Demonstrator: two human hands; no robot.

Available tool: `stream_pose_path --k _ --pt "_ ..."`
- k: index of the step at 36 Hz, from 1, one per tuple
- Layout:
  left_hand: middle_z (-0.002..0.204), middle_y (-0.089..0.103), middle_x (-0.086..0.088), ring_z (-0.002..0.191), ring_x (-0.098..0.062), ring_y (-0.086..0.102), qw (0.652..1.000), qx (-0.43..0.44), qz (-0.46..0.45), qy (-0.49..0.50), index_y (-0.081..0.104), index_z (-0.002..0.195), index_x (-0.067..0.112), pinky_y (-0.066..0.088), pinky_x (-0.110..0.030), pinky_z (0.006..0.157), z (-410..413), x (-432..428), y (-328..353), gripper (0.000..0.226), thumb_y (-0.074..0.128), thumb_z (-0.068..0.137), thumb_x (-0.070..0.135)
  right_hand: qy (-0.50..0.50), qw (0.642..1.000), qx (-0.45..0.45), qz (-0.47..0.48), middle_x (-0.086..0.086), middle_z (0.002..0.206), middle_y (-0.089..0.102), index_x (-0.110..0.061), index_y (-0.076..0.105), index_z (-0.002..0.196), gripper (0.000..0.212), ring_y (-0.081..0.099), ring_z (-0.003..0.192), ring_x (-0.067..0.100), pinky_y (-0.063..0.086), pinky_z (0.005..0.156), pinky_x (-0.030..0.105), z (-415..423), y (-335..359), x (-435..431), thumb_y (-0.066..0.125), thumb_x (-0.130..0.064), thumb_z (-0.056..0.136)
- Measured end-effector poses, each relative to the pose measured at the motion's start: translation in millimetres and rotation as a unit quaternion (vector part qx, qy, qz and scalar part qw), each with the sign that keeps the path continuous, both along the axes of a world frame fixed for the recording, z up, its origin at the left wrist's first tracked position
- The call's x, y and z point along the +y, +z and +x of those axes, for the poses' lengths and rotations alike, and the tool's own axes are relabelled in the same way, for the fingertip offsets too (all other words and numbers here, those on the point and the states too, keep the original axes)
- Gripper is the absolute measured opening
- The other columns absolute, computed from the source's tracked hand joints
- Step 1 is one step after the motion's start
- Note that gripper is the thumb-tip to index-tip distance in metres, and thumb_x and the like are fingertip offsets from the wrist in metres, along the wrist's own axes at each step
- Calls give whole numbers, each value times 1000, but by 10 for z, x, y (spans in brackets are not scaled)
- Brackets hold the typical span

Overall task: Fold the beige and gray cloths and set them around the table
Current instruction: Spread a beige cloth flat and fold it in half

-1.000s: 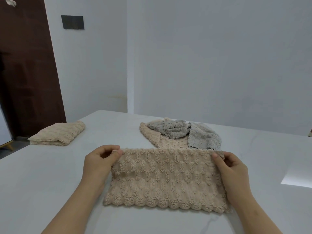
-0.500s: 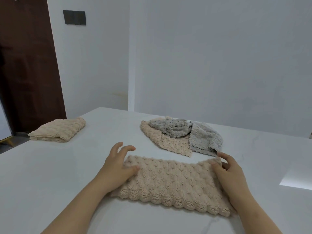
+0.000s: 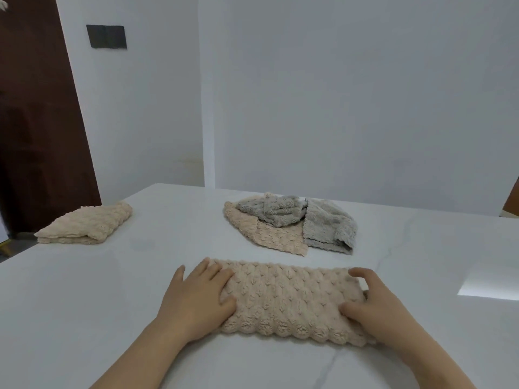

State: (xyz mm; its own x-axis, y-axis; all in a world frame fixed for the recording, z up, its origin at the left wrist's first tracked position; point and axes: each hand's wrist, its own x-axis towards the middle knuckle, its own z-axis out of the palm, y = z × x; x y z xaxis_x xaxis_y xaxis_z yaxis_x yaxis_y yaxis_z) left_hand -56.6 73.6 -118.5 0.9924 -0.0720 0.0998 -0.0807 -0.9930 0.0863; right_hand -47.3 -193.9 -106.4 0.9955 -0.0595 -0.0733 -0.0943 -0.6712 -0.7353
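Observation:
A beige knobbly cloth (image 3: 292, 300), folded into a long strip, lies on the white table (image 3: 84, 304) in front of me. My left hand (image 3: 196, 299) rests flat on its left end with fingers spread. My right hand (image 3: 373, 301) lies on its right end, fingers relaxed over the edge. Behind it sits a loose pile: a beige cloth (image 3: 261, 234) underneath and two gray cloths (image 3: 328, 226) crumpled on top. A folded beige cloth (image 3: 87, 224) lies at the table's far left edge.
A white wall stands behind the table, with a dark brown door (image 3: 36, 122) at the left and a dark switch plate (image 3: 106, 37). A bright patch of light (image 3: 486, 284) falls on the table's right side.
Both hands let go of the cloth's upper edge after folding it down, and now lie flat on its two ends. The cloth has become a narrower strip.

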Motion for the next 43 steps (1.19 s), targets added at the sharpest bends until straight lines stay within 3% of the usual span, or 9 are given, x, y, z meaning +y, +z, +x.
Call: stream_pose_path --k 3,7,9,15,20,25,31,39,43 --pt "124 62 9 121 -11 54 992 -124 -10 -19 60 117 29 43 -44 97 -15 -125 69 62 27 67 42 -41 995 -59 72 4 79 61 -25 42 121 46 60 68 17 40 53 26 15 9 -31 59 -9 81" --pt "154 18 15 143 -5 11 990 -47 -128 -47 15 143 40 7 -38 117 -45 -519 3 63 16 83 59 -68 994 -83 7 -4 78 54 -25 35 132 52 55 79 20 40 68 31 38 -47 -70 57 -18 86" --pt "157 1 14 145 -10 -3 993 5 -108 -48 -1 144 45 0 -44 118 -31 -672 -19 62 24 89 62 -73 995 -62 -40 -1 89 56 -28 33 133 52 54 90 24 41 77 34 40 -58 -107 56 -25 87" --pt "157 -6 13 145 -20 -11 996 86 3 -39 -4 142 50 -9 -52 115 14 -834 -112 58 15 89 66 -71 995 26 -71 -2 92 56 -19 54 104 35 52 87 18 41 75 32 48 21 -233 58 -43 80" --pt "157 -6 11 145 -23 -11 995 96 13 -26 2 143 48 -8 -55 114 41 -926 -82 58 14 89 65 -92 996 -17 7 0 53 41 -16 38 56 37 39 53 17 27 52 29 72 22 -270 69 -29 70" --pt "158 -2 8 145 -25 -8 996 82 3 -17 5 144 45 -6 -57 114 85 -1074 -87 59 16 89 65 -130 977 -111 125 2 58 49 -9 52 58 26 45 57 17 32 53 29 108 17 -298 71 -18 73" --pt "158 3 6 145 -27 -4 998 59 -8 -6 9 144 44 -5 -58 112 103 -1130 -110 59 18 89 64 -159 893 -83 412 5 66 55 -7 64 70 8 43 58 14 30 52 25 135 -4 -180 66 -4 76" --pt "157 10 8 144 -9 7 973 -28 -218 -68 13 146 37 12 -36 117 130 -799 144 56 37 95 44 -204 879 -116 414 6 68 58 -9 61 72 9 56 66 22 49 66 34 124 -65 -4 65 -3 76" --pt "157 4 10 145 -11 0 992 14 -91 -90 10 145 40 9 -39 118 174 -535 187 55 31 95 49 -206 865 -113 442 15 90 65 -16 58 78 10 64 91 34 52 86 53 187 -130 65 65 -10 76"
